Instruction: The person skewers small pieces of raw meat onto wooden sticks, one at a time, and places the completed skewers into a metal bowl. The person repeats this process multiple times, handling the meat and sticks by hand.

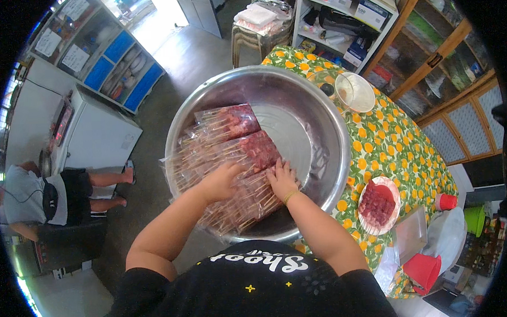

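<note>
Packs (pixel 257 150) of skewered raw meat, wrapped in clear plastic, are laid side by side in a wide metal basin (pixel 313 114), directly beneath and around the fingers of both hands. The left hand (pixel 223 179) is rested on the sticks and plastic, its fingers bent; whether anything is gripped by them cannot be told. The right hand (pixel 283 182) is set just beside it, its fingers parted and laid on the edge of a pack, nothing being enclosed by them. Red meat is shown just ahead of the fingertips, while bare sticks are pointed to the left of them, some reaching over the basin's rim. Bare metal is left exposed ahead and to the right of the right fingers. Farther to the right of them, a tablecloth (pixel 384 143) is covered with an orange-fruit print; on it a plate (pixel 386 183) is filled with more skewered meat, with a tray (pixel 411 235) placed nearer the body. A white bowl (pixel 363 93) is stood ahead and to the right of the fingers. Well to their left, a white freezer (pixel 99 130) and another person (pixel 28 191) are seen.
</note>
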Available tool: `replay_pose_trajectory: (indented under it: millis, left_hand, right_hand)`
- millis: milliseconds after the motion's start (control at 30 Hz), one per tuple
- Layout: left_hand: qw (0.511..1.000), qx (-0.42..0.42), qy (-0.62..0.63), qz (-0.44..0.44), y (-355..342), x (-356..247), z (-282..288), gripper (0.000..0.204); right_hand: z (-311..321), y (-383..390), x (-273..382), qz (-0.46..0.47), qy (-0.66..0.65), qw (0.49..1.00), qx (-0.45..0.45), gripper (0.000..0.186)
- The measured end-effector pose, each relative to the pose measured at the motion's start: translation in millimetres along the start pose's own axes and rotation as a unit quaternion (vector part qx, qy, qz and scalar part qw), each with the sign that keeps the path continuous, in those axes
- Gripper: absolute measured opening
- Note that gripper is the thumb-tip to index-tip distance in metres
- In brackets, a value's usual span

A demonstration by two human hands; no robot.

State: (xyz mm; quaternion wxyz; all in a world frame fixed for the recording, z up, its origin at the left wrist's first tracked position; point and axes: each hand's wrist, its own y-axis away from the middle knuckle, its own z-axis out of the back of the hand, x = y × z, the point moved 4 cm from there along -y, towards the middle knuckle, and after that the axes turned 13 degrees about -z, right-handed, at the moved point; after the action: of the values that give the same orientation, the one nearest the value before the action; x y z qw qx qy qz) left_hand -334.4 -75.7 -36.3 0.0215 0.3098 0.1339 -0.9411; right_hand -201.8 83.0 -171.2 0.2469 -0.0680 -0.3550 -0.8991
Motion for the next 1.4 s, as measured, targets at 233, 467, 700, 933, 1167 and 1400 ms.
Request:
replay_pose_trajectory:
  millis: [233,467,700,933,1167,1400]
  left_hand:
    - [0.982,0.142,-0.086,0.090,7.1,6.6,-22.2,0.016]
    - [0.968,0.197,-0.147,0.047,8.8,-7.9,-11.6,0.017]
    - [0.986,0.102,-0.115,-0.070,-48.8,-50.3,-76.5,0.040]
    - [0.922,0.315,-0.216,-0.069,-38.0,-49.9,-119.5,0.060]
    - [0.884,0.392,-0.251,0.036,-16.7,-106.3,-96.5,0.067]
    - [0.934,0.252,-0.250,-0.040,-40.8,-237.4,-103.7,0.051]
  right_hand:
    - [-9.8,-7.7,-8.3,0.023,-0.015,0.999,0.036,0.072]
    - [-10.9,-8.7,-6.7,0.011,-0.040,0.999,0.024,0.074]
    - [-14.7,34.0,11.2,0.170,0.096,0.980,-0.041,0.072]
    - [62.3,196.1,-122.5,0.415,-0.272,0.868,-0.030,0.031]
    - [12.4,336.7,-523.9,-0.428,-0.333,0.720,-0.432,0.032]
    - [-143.1,391.4,-720.4,-0.549,-0.651,0.417,-0.317,0.034]
